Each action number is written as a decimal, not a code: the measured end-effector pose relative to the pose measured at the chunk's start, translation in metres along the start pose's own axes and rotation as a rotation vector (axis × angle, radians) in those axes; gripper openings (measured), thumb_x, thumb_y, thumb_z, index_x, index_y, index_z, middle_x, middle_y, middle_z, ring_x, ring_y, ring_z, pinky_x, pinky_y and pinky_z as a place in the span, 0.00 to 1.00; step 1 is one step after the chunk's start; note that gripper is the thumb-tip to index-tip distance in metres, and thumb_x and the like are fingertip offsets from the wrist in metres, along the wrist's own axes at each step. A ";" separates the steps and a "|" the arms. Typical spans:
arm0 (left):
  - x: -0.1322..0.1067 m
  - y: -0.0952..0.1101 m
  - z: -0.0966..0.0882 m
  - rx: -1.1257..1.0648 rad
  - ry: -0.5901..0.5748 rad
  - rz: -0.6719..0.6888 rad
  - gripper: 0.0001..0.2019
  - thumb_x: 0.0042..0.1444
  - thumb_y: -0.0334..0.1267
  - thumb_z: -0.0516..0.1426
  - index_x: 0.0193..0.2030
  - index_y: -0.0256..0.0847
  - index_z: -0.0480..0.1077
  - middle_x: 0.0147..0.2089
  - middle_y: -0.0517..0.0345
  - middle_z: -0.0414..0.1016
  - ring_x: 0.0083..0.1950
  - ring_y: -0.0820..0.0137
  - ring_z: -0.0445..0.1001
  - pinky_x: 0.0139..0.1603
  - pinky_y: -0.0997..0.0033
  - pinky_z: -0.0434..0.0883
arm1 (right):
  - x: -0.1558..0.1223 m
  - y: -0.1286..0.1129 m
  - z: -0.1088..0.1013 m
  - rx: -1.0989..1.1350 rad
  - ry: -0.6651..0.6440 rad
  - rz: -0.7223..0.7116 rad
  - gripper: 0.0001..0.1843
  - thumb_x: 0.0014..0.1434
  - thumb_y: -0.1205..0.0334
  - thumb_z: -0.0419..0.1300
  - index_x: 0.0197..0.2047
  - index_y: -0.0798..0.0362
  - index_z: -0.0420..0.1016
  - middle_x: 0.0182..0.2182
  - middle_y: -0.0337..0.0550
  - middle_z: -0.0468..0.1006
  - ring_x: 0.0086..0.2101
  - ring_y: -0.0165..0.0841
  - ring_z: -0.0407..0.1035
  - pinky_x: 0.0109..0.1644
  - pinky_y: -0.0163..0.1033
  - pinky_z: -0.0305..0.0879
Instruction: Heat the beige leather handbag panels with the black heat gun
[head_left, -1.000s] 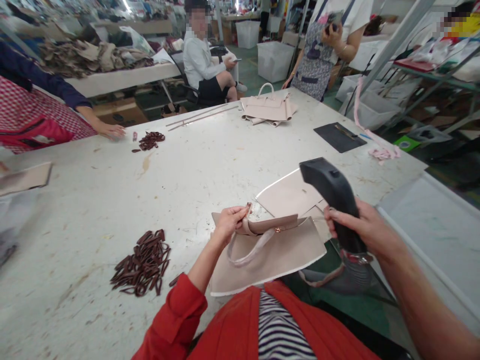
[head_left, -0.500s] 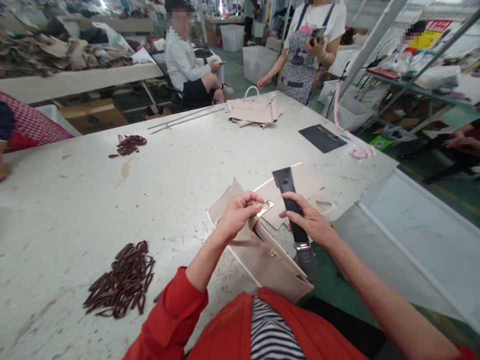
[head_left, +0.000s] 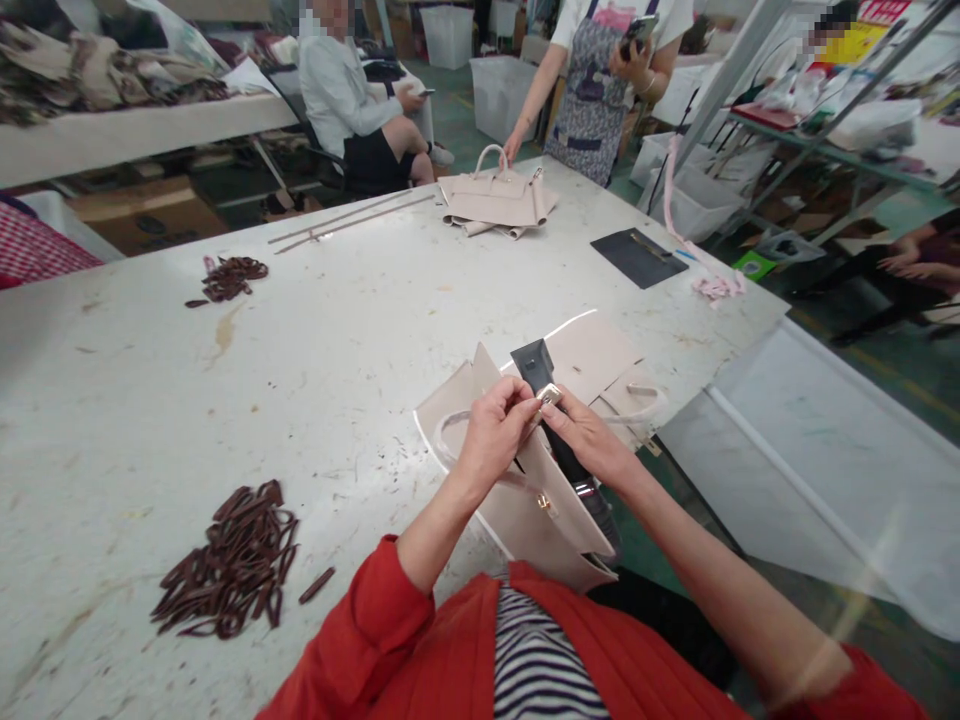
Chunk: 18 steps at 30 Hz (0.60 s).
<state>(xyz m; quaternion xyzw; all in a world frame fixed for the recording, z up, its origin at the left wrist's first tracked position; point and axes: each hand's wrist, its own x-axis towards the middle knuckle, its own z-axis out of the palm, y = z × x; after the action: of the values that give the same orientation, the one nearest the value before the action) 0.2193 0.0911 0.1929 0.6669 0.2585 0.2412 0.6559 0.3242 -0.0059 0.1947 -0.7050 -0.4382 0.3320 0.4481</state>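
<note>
Above the beige handbag (head_left: 525, 510), a gold clasp (head_left: 549, 395) is pinched between left hand (head_left: 495, 435) and right hand (head_left: 592, 440) fingertips.

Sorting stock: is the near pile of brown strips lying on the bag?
No, the strips lie on the bare table, well left of the bag.

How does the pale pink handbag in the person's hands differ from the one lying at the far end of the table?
The pale pink handbag being worked on stands open at the table's near edge, both hands at its gold clasp. The far pale pink handbag lies flat, untouched. Both share the colour and looped handles.
</note>
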 end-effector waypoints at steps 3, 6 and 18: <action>0.001 -0.008 0.004 -0.009 -0.033 -0.024 0.05 0.52 0.37 0.51 0.29 0.40 0.64 0.23 0.65 0.60 0.23 0.77 0.58 0.24 0.76 0.57 | 0.002 0.006 -0.002 -0.006 0.040 0.003 0.13 0.57 0.50 0.48 0.38 0.50 0.63 0.35 0.37 0.65 0.39 0.32 0.60 0.47 0.39 0.55; -0.004 -0.015 0.010 0.018 0.013 0.040 0.09 0.48 0.30 0.53 0.38 0.41 0.66 0.35 0.59 0.67 0.32 0.75 0.64 0.32 0.75 0.62 | 0.004 0.010 -0.005 0.017 0.092 -0.003 0.11 0.59 0.53 0.46 0.35 0.50 0.62 0.31 0.35 0.62 0.35 0.30 0.59 0.43 0.37 0.55; -0.004 -0.021 0.018 -0.201 0.151 -0.327 0.09 0.44 0.40 0.58 0.25 0.36 0.66 0.21 0.64 0.62 0.23 0.78 0.57 0.25 0.75 0.55 | 0.008 0.011 0.003 0.089 0.110 0.063 0.12 0.59 0.52 0.44 0.36 0.50 0.62 0.31 0.37 0.63 0.35 0.31 0.60 0.44 0.37 0.55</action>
<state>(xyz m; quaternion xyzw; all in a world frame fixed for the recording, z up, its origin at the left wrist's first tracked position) 0.2276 0.0750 0.1714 0.5273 0.3865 0.2056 0.7282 0.3281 0.0000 0.1831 -0.7150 -0.3751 0.3259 0.4918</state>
